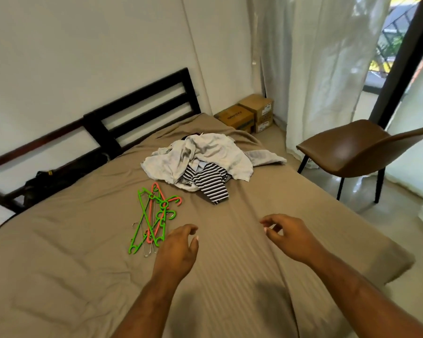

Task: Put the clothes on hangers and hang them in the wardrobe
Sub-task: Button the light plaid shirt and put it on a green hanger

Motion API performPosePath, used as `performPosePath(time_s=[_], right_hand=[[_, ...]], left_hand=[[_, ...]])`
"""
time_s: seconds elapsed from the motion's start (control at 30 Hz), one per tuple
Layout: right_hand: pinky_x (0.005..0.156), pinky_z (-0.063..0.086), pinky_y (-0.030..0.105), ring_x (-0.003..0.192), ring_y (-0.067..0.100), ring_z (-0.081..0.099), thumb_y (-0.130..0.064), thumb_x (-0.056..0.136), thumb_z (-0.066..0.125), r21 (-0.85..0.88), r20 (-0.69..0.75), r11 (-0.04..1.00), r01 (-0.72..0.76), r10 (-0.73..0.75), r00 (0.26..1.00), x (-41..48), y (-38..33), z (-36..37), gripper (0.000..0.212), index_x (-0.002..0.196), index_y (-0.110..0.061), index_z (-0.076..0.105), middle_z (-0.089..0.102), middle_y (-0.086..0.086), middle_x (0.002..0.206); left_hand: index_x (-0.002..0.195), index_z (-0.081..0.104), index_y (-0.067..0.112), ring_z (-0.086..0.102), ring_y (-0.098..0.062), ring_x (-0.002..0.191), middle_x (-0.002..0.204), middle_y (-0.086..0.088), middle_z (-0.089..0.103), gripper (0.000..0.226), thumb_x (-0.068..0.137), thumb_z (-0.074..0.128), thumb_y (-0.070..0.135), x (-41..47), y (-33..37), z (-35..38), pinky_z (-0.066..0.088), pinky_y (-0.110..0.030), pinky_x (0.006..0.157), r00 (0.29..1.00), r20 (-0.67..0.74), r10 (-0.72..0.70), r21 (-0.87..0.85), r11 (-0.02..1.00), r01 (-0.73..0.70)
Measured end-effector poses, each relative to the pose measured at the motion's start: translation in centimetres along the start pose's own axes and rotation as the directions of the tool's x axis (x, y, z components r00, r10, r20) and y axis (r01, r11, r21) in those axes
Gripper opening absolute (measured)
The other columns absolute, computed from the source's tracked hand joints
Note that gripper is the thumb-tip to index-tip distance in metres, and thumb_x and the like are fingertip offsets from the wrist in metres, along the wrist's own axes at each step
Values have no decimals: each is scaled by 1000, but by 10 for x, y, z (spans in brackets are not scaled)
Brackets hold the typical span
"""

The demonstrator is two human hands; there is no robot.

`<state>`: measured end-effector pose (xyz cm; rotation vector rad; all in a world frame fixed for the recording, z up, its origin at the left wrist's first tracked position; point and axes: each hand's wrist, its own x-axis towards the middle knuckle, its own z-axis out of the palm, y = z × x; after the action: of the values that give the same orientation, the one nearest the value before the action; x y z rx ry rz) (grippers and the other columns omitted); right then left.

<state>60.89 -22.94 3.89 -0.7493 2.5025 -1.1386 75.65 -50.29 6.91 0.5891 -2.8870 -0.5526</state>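
Both hands over bed point(59, 240), empty. Left hand point(178, 250) fingers loosely curled, just right of hangers point(152, 220). Right hand point(288, 235) relaxed, grasping nothing. Clothes point(200, 162) heaped mid-bed, beyond hangers. Chair point(352, 147) right of bed.

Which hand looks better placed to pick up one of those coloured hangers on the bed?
Probably the left hand: it hovers open right beside the near end of the hangers. The right hand, also empty, is farther off to the other side, more in line with the clothes pile.
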Motion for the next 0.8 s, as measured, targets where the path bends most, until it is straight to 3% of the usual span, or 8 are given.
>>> performPosePath(time_s=[0.17,0.27,0.47,0.63,0.8], right_hand=[[71,42,7,86,-3,62,-25,97,65,83,-103,994,-71,80,991,-26,11,-21,21,116,-31,71,68,-15,106],[70,43,7,86,-3,62,-27,97,64,99,-156,989,-111,126,980,-42,13,-35,20,116,-32,70,69,-16,106],[73,44,9,88,-1,62,-27,98,63,108,-312,988,-109,138,940,-41,12,-57,22,119,-31,69,67,-17,106],[77,48,13,89,0,61,-28,99,61,92,-439,991,-99,130,889,-17,40,-12,27,126,-33,64,65,-16,110],[73,46,10,89,-3,60,-30,99,62,84,-513,975,-208,221,829,18,81,73,26,125,-34,65,63,-19,107]], left_hand=[[120,68,21,63,-18,110,113,5,70,27,94,61,28,25,35,-8,49,-35,96,992,48,113,20,993,-114],[117,69,21,63,-20,109,113,3,71,35,92,52,39,45,53,-16,51,-40,93,986,48,162,37,986,-164],[119,69,21,65,-17,108,114,4,72,26,94,63,27,92,69,-1,51,-35,93,951,76,301,64,950,-306],[116,71,21,67,-17,104,111,3,73,24,93,65,24,138,45,63,54,-35,90,923,58,380,72,921,-384],[113,71,23,68,-20,101,106,3,73,35,86,54,37,206,-14,153,54,-37,86,878,128,461,34,883,-468]])
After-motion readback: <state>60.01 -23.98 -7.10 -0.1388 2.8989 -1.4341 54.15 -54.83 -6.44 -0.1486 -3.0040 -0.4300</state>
